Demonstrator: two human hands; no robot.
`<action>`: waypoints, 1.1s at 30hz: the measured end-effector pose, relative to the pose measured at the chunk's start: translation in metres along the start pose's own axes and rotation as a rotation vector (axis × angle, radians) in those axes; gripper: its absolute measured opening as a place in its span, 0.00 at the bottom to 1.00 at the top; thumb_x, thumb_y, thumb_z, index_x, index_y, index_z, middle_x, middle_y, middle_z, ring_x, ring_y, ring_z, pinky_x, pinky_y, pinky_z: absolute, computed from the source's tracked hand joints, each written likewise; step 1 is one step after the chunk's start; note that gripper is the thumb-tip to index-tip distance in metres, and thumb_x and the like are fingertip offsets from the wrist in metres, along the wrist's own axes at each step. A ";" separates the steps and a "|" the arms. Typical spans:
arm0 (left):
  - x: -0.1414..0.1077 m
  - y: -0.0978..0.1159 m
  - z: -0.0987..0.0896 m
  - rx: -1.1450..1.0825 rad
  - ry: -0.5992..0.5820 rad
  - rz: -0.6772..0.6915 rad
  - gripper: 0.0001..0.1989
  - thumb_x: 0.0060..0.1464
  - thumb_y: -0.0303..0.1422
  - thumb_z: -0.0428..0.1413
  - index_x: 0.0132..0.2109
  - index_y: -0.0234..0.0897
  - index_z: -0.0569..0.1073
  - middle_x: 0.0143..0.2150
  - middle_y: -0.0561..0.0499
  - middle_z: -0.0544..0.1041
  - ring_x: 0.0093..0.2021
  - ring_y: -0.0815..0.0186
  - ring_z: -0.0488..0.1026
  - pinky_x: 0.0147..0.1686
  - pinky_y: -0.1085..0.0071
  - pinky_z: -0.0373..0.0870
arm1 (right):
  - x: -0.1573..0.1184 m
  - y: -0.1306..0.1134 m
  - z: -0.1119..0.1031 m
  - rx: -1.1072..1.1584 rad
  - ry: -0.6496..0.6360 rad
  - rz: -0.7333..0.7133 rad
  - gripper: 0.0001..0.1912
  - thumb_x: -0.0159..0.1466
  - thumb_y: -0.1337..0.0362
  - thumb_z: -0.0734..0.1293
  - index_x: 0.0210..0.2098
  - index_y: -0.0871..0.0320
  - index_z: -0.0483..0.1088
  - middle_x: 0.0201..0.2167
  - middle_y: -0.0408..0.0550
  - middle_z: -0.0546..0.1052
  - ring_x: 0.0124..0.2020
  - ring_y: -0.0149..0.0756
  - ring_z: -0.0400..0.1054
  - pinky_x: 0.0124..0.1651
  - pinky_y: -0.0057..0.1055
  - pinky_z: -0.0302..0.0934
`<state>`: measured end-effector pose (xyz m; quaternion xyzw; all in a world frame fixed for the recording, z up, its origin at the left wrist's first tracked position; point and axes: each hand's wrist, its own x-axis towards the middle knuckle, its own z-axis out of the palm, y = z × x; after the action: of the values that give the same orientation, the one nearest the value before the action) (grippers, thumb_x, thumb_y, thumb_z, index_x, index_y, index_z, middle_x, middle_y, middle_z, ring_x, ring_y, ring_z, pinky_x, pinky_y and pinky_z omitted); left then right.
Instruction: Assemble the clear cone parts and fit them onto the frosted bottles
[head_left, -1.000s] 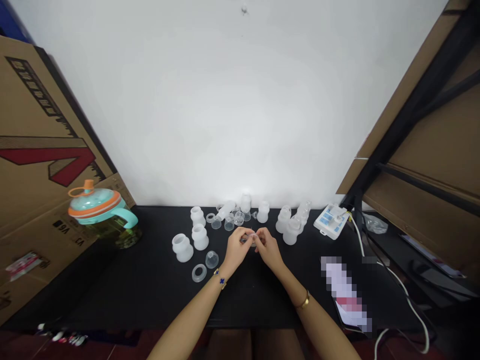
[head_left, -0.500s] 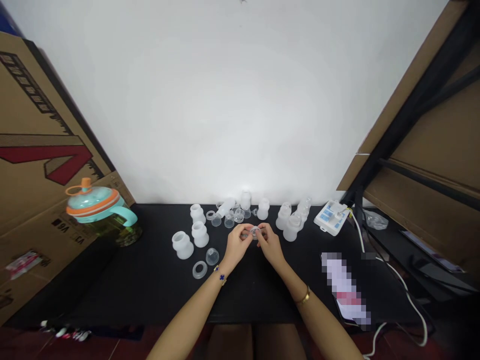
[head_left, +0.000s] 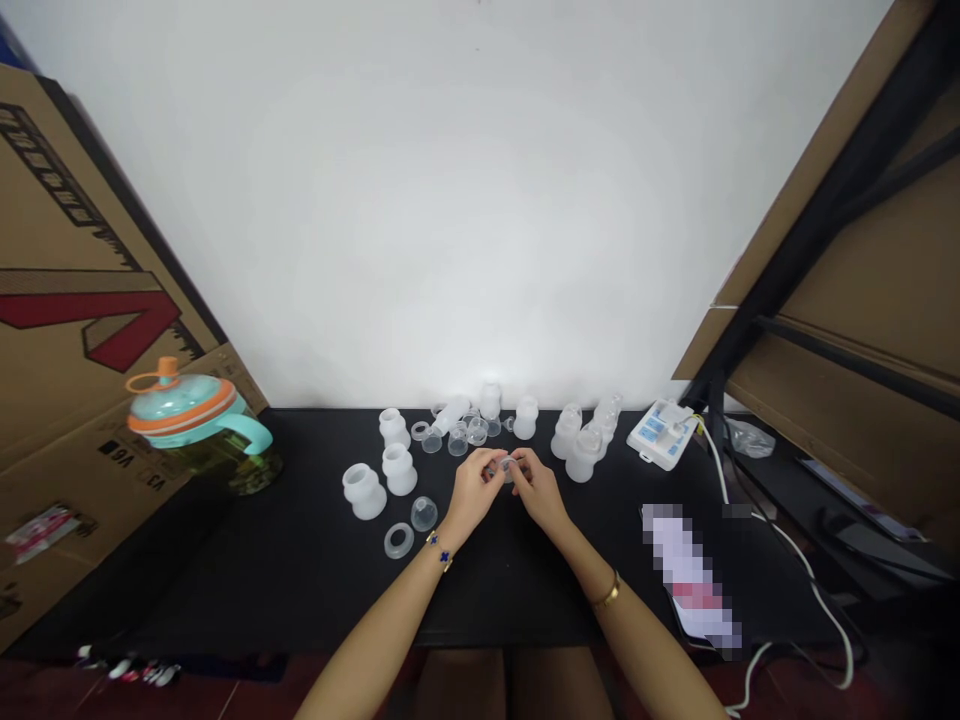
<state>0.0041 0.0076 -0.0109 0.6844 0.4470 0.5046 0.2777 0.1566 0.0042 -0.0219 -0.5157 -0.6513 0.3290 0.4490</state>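
**Both hands on one small clear part**

Black table [head_left: 300, 570] under a plain white wall [head_left: 450, 200] — this is the place of work. Over its middle the left hand [head_left: 471, 490] and the right hand [head_left: 541, 492] meet, fingertips pressed together around a small clear ring-shaped part [head_left: 507, 465], which they pinch between them just above the surface. It is too small to tell how exactly the part sits in the fingers.

Beyond the grip stands a cluster of frosted white bottles [head_left: 525, 418] with clear caps [head_left: 457, 440] mixed in. To the left of the grip are three more white bottles [head_left: 364, 492], a clear dome [head_left: 424, 513] and a flat ring [head_left: 398, 540]. Far left stands a teal jug [head_left: 196, 425]; to the right, a white power strip [head_left: 661, 434].

I judge the step as fitting or adjusting the small part between the fingers. A next move would call for a gentle, even squeeze — the piece looks light and easy to drop.
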 end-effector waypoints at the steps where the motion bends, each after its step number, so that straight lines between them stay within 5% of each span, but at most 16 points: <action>1: 0.000 0.000 0.000 0.000 0.001 -0.002 0.10 0.58 0.32 0.56 0.45 0.38 0.79 0.42 0.47 0.79 0.34 0.67 0.74 0.33 0.72 0.71 | 0.000 0.000 0.000 0.002 -0.002 0.002 0.10 0.67 0.54 0.61 0.42 0.52 0.67 0.31 0.41 0.77 0.22 0.33 0.72 0.28 0.28 0.63; 13: 0.001 -0.003 0.002 -0.298 -0.021 -0.211 0.17 0.56 0.43 0.61 0.45 0.35 0.78 0.42 0.44 0.81 0.41 0.60 0.79 0.40 0.68 0.76 | -0.001 -0.006 -0.001 0.104 0.062 0.042 0.14 0.67 0.49 0.61 0.40 0.53 0.65 0.28 0.42 0.76 0.22 0.34 0.70 0.21 0.26 0.60; 33: 0.003 -0.010 0.003 -0.337 -0.063 -0.250 0.17 0.55 0.45 0.62 0.42 0.36 0.79 0.40 0.46 0.82 0.38 0.61 0.79 0.38 0.69 0.75 | 0.000 -0.002 0.003 0.211 0.008 0.043 0.18 0.65 0.46 0.64 0.40 0.54 0.68 0.27 0.41 0.75 0.22 0.32 0.69 0.21 0.24 0.59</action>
<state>0.0041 0.0154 -0.0189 0.5829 0.4288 0.5122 0.4627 0.1530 0.0036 -0.0215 -0.4807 -0.6001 0.4034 0.4961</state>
